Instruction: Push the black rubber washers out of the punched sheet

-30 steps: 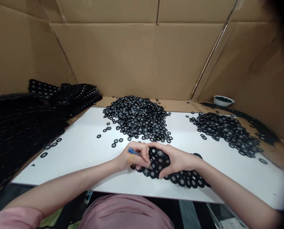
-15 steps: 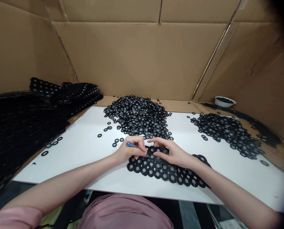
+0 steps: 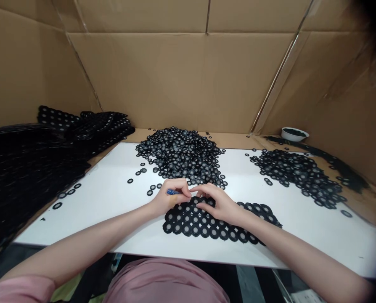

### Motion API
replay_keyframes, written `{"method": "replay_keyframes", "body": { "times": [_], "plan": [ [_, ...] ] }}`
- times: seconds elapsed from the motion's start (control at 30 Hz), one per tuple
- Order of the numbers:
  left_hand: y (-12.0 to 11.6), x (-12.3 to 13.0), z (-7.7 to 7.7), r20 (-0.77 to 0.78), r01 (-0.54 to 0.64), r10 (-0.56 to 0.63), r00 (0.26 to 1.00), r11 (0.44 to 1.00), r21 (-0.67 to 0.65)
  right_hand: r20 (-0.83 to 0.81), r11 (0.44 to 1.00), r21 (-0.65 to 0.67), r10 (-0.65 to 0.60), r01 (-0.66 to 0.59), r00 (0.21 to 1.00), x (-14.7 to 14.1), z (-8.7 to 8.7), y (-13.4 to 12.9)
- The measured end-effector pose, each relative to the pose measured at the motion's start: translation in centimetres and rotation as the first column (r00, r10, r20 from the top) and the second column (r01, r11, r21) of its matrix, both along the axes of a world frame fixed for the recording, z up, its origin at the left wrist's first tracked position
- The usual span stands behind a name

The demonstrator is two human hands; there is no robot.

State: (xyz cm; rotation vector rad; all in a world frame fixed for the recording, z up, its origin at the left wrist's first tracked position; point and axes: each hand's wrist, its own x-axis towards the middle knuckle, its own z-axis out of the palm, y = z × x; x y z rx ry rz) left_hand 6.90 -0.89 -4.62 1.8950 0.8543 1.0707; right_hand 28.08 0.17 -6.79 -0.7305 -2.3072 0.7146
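My left hand (image 3: 173,196) is closed in a pinch around a slim blue-handled tool (image 3: 173,192) with white lettering. Its tip is hidden at my fingertips. Beneath both hands lies a flat panel of joined black rings (image 3: 205,231) with pale centres. My right hand (image 3: 218,203) rests over the panel's far edge, thumb on the rings. Its thumb and bent forefinger stay apart, and the forefinger's tip comes close to my left fingertips. My right forearm covers part of the panel.
A large heap of loose black rings (image 3: 181,153) stands beyond my hands, and a smaller heap (image 3: 297,172) lies right. Dark ring-patterned material (image 3: 27,168) covers the left side. A white bowl (image 3: 294,134) sits far right. Cardboard walls (image 3: 144,80) enclose the white board (image 3: 112,168).
Both hands have shifted slightly, the right one a little leftward. The panel lies slightly further left and flatter, with more of its right part in sight. The blue-handled tool stays in my left hand.
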Motion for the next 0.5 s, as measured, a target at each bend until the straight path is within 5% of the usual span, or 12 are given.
{"method": "replay_keyframes", "body": {
  "times": [0.5],
  "plan": [
    [0.12, 0.10, -0.13, 0.056, 0.023, -0.018, 0.998, 0.994, -0.104, -0.049, 0.998, -0.054, -0.032, 0.030, 0.998, -0.42, -0.13, 0.00]
  ]
}}
